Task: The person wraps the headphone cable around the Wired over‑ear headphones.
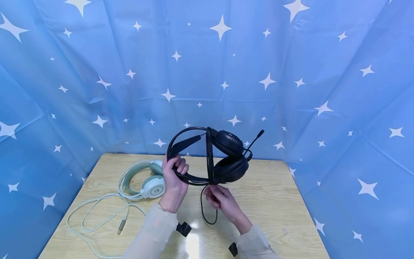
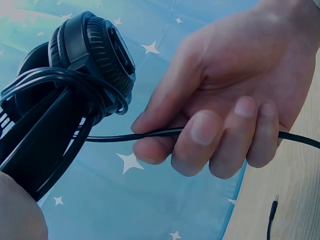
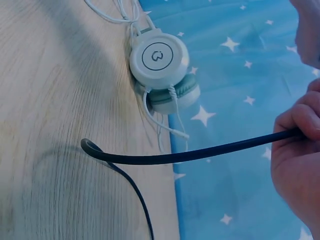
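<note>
A black headset (image 1: 231,169) with a boom microphone (image 1: 257,136) is held up above the table, its ear cups toward the right. My left hand (image 1: 174,183) grips it by the headband. Several turns of its black cable (image 1: 209,158) wrap around the headset beside the ear cups. Just below these turns, my right hand (image 1: 224,203) pinches the cable's free length between thumb and fingers. In the left wrist view the cable (image 2: 115,138) runs taut from the headset into the right hand's fingers. Its tail hangs in a loop, and a small plug (image 2: 273,209) shows at the end.
Mint-and-white headphones (image 1: 153,187) lie at the left of the wooden table (image 1: 265,223), close by my left forearm. Their pale cable (image 1: 93,199) spreads in loops toward the front left, with a USB plug (image 1: 121,226). A blue star-patterned curtain (image 1: 207,72) stands behind the table.
</note>
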### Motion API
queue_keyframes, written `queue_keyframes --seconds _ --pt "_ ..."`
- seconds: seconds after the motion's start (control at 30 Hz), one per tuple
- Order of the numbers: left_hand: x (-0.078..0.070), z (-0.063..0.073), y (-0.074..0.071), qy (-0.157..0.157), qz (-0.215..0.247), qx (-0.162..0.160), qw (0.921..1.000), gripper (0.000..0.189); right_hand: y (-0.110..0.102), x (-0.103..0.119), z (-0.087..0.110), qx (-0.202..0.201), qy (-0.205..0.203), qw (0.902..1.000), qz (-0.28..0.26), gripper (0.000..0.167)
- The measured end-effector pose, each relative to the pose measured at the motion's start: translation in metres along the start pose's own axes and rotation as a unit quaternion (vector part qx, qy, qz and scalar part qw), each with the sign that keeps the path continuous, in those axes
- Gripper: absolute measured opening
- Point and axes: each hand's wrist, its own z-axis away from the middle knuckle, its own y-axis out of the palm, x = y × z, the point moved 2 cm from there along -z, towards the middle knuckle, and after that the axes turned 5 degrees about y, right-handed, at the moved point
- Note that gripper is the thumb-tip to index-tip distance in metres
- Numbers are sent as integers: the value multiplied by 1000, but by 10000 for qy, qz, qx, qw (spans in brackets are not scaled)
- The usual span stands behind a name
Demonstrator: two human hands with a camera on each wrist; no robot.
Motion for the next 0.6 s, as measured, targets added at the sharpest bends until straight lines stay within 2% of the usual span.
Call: queue_keyframes --seconds 0.4,0.6 --pt "-3 -1 0 178 -405 -178 9989 21 9 6 1 -56 -86 9996 249 48" --pt "-4 -2 -1 270 -513 -297 9979 23 11 7 1 -106 -164 9994 297 45"
